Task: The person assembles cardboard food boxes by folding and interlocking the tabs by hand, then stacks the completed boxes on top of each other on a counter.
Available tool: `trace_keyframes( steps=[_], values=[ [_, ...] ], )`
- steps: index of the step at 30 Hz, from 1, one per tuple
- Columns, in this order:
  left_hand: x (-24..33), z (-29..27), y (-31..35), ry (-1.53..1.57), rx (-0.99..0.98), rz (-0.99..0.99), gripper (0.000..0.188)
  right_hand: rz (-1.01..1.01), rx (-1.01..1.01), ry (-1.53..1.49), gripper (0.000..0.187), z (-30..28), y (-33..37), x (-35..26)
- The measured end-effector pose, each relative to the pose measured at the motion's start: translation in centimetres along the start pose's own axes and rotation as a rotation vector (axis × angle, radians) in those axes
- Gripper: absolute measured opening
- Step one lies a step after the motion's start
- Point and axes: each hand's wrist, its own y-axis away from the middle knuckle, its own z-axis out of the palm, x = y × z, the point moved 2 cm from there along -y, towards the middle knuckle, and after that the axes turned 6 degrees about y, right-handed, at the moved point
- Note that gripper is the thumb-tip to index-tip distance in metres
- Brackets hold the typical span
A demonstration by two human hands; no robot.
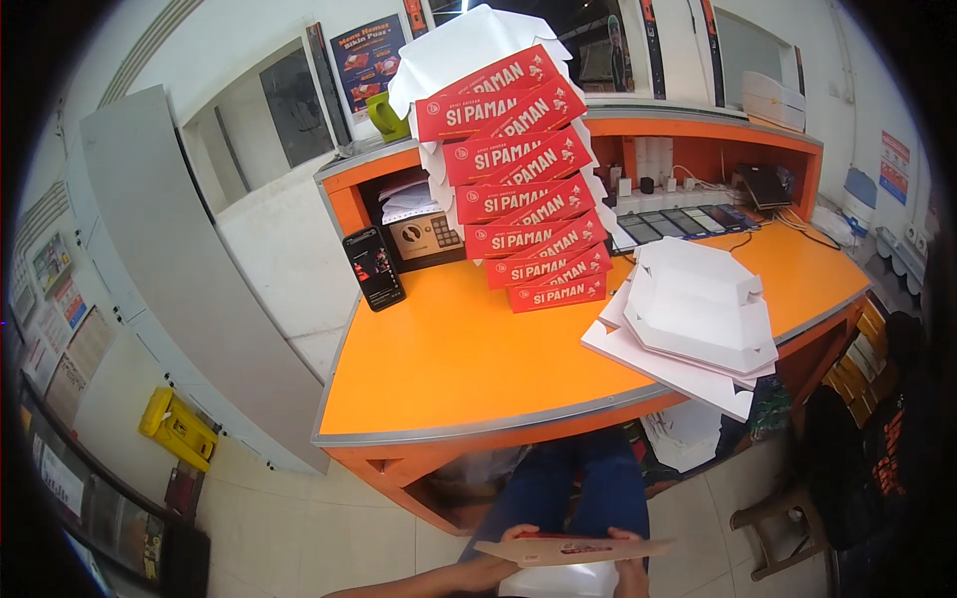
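Low in the view, over my lap, a partly folded cardboard food box (558, 551) is seen nearly edge-on, with red print along its upper panel and a white face below. My left hand (490, 568) grips its left side and my right hand (630, 573) its right side. Some fingers curl over the upper edge; the rest are hidden by the board. Ahead on the orange table (439, 369) rises a tall, leaning stack of red folded boxes (543, 239) with white lids raised. At the right lies a pile of flat white box blanks (698, 299).
A phone (374, 267) leans near a small safe (424, 237) left of the stack. Several phones (683, 221) and chargers line the table's back. More white cardboard (686, 436) sits under the table. A stool (783, 533) stands at the right, a yellow case (177, 429) at the left.
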Motion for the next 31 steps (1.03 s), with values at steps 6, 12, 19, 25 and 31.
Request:
trace_keyframes(
  steps=[6,12,19,25,31],
  values=[
    [-0.7,0.4,0.8,0.223,-0.014,-0.008,0.054,0.019,0.005,0.011,0.04,-1.0,0.6,1.8],
    [-1.8,0.2,0.7,-0.038,-0.048,0.058,0.047,-0.046,-0.013,0.053,0.042,-2.4,0.3,4.0],
    [-1.9,0.6,0.7,-0.046,0.011,0.065,0.062,-0.263,-0.098,0.266,0.044,-6.4,-2.6,8.3],
    [11.0,0.3,-2.1,-0.153,0.177,0.153,0.102,-0.078,0.069,0.008,0.056,2.1,-1.3,-5.0],
    [18.1,-1.4,-2.4,-0.684,0.268,0.361,0.138,-0.023,-0.201,0.031,0.07,4.8,-2.5,-12.3]
  ],
)
